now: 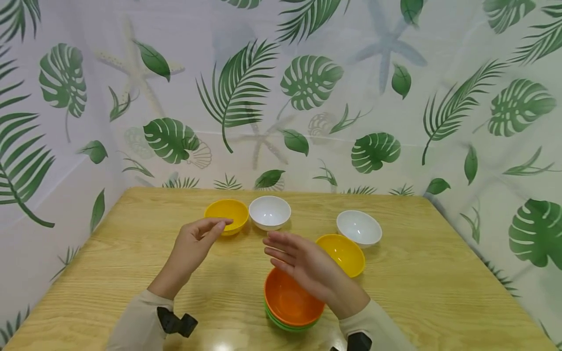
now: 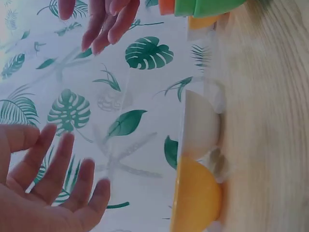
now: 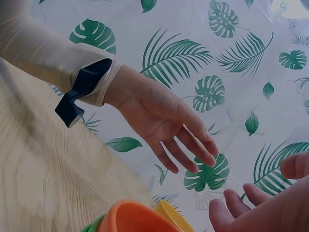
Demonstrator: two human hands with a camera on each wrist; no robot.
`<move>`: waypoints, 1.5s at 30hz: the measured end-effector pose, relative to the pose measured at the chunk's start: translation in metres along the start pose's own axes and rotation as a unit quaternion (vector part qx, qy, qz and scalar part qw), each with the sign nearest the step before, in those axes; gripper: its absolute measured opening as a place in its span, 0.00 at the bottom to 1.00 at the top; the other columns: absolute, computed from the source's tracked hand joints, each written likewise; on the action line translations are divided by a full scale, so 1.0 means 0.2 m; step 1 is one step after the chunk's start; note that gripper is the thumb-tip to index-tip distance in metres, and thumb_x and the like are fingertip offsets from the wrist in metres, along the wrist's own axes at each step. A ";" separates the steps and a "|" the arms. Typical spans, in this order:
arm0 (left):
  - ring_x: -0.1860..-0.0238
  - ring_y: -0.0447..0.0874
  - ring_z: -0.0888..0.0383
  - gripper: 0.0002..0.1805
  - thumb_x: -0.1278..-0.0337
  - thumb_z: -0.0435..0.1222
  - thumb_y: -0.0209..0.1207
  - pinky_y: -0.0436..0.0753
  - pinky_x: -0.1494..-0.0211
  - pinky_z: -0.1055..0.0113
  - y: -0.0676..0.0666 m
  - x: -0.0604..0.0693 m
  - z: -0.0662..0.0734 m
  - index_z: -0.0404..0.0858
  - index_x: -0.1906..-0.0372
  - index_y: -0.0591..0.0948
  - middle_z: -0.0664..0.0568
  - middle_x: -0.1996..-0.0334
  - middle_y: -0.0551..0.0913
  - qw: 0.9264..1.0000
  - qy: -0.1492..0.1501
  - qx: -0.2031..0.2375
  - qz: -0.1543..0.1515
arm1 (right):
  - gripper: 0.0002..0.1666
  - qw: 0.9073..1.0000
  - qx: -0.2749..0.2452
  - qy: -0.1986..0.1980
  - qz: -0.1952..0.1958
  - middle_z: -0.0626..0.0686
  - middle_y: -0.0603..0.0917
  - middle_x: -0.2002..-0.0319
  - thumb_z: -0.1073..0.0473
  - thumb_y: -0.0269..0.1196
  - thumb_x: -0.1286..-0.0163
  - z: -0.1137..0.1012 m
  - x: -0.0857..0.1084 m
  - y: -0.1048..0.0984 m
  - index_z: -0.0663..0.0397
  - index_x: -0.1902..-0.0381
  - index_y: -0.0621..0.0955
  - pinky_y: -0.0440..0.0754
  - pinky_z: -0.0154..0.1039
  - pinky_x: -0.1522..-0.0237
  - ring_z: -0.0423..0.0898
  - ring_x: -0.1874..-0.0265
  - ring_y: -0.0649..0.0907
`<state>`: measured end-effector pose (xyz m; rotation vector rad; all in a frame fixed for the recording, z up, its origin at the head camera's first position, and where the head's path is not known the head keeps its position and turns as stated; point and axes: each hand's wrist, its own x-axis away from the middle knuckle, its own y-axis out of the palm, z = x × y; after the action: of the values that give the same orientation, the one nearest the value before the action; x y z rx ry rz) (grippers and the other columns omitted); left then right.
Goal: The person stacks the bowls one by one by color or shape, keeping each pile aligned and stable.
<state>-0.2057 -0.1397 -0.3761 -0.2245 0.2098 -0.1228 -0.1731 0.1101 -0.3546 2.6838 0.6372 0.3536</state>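
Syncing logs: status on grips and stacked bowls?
Left grip empty; right grip empty. Orange bowl stacked on green bowls. Right grip partly blocks head view of orange bowl.

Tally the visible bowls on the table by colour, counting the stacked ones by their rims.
Yellow bowls: 2
White bowls: 2
Orange bowl: 1
Green bowls: 2
Total: 7

2 yellow bowls (image 1: pixel 342 256) (image 1: pixel 226 210), 2 white (image 1: pixel 270 213) (image 1: pixel 359 228), 1 orange (image 1: pixel 291 300), 2 green (image 2: pixel 185 7) (image 2: pixel 217 6) — 2 hands (image 1: pixel 190 251) (image 1: pixel 307 265).
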 end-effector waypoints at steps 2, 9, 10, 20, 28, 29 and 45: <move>0.34 0.66 0.50 0.20 0.30 0.44 0.52 0.65 0.32 0.44 -0.01 -0.01 -0.01 0.37 0.43 0.79 0.45 0.40 0.77 0.999 -0.021 0.011 0.026 | 0.31 1.000 -0.014 0.006 0.003 0.63 0.63 0.30 0.51 0.42 0.21 0.00 -0.01 0.01 0.65 0.29 0.59 0.59 0.47 0.29 0.56 0.31 0.65; 0.31 0.60 0.49 0.22 0.27 0.39 0.47 0.61 0.28 0.49 -0.03 -0.12 -0.05 0.46 0.32 0.69 0.51 0.28 0.58 0.985 -0.108 0.082 0.106 | 0.32 0.999 -0.041 0.013 -0.007 0.65 0.57 0.28 0.51 0.38 0.20 0.00 -0.05 0.03 0.66 0.27 0.54 0.56 0.47 0.28 0.58 0.29 0.59; 0.30 0.58 0.49 0.23 0.26 0.38 0.46 0.59 0.28 0.50 -0.03 -0.13 -0.06 0.48 0.30 0.67 0.52 0.26 0.56 0.982 -0.120 0.093 0.112 | 0.32 0.999 -0.045 0.012 -0.007 0.65 0.55 0.27 0.52 0.37 0.20 0.00 -0.06 0.04 0.67 0.27 0.53 0.55 0.47 0.27 0.58 0.28 0.58; 0.61 0.72 0.61 0.28 0.27 0.34 0.40 0.73 0.55 0.68 -0.04 -0.25 -0.14 0.52 0.25 0.57 0.52 0.25 0.49 0.966 -0.187 0.121 0.134 | 0.32 0.997 -0.076 0.008 0.014 0.67 0.57 0.29 0.53 0.38 0.21 0.01 -0.11 0.07 0.69 0.28 0.54 0.58 0.47 0.29 0.61 0.29 0.60; 0.36 0.66 0.51 0.31 0.26 0.33 0.39 0.71 0.35 0.54 -0.03 -0.29 -0.22 0.50 0.23 0.48 0.48 0.23 0.41 0.962 -0.200 0.154 0.108 | 0.29 0.995 -0.089 0.010 0.047 0.67 0.59 0.31 0.54 0.43 0.22 0.05 -0.15 0.08 0.66 0.30 0.59 0.61 0.50 0.30 0.65 0.31 0.61; 0.29 0.56 0.47 0.32 0.26 0.33 0.39 0.66 0.31 0.49 -0.03 -0.30 -0.23 0.49 0.23 0.47 0.47 0.23 0.39 0.960 -0.203 0.163 0.104 | 0.29 0.994 -0.093 0.012 0.052 0.67 0.59 0.30 0.55 0.43 0.22 0.05 -0.15 0.08 0.66 0.30 0.59 0.61 0.51 0.30 0.65 0.31 0.61; 0.26 0.47 0.43 0.37 0.27 0.26 0.39 0.67 0.34 0.46 0.01 -0.35 -0.36 0.50 0.23 0.40 0.46 0.23 0.36 0.922 -0.239 0.289 0.092 | 0.30 0.992 -0.099 0.032 0.073 0.68 0.56 0.29 0.53 0.47 0.23 0.09 -0.18 0.07 0.62 0.30 0.60 0.62 0.51 0.31 0.65 0.31 0.61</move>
<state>-0.2891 -0.1436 -0.4320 0.3577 -0.2957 0.0622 -0.1939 0.0771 -0.3711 2.5422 0.4012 0.5144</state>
